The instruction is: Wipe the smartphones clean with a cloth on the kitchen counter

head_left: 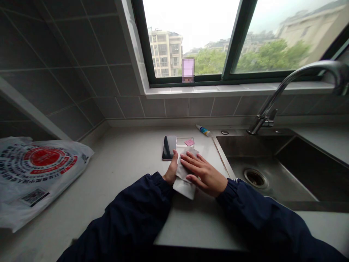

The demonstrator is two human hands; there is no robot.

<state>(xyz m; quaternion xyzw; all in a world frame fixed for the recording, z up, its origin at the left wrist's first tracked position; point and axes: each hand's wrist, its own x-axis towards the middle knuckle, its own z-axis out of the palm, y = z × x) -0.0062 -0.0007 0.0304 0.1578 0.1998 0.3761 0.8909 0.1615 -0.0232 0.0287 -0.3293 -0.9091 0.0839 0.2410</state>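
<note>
A white flat packet (184, 183) lies on the pale countertop (122, 171) in front of me. My right hand (203, 173) rests flat on it with the fingers spread. My left hand (171, 169) stands on its side against the packet's left edge, and the thumb and fingers seem to pinch that edge. Just beyond the hands lie a black smartphone (169, 147) and a clear plastic sheet (185, 142) with a pink tab (189, 142). A small white-and-blue tube (203, 130) lies behind the sheet.
A steel sink (259, 167) with a drain starts right of the hands, under a curved chrome faucet (272, 105). A white printed plastic bag (35, 178) lies at the counter's left. Grey tiled walls and a window stand behind.
</note>
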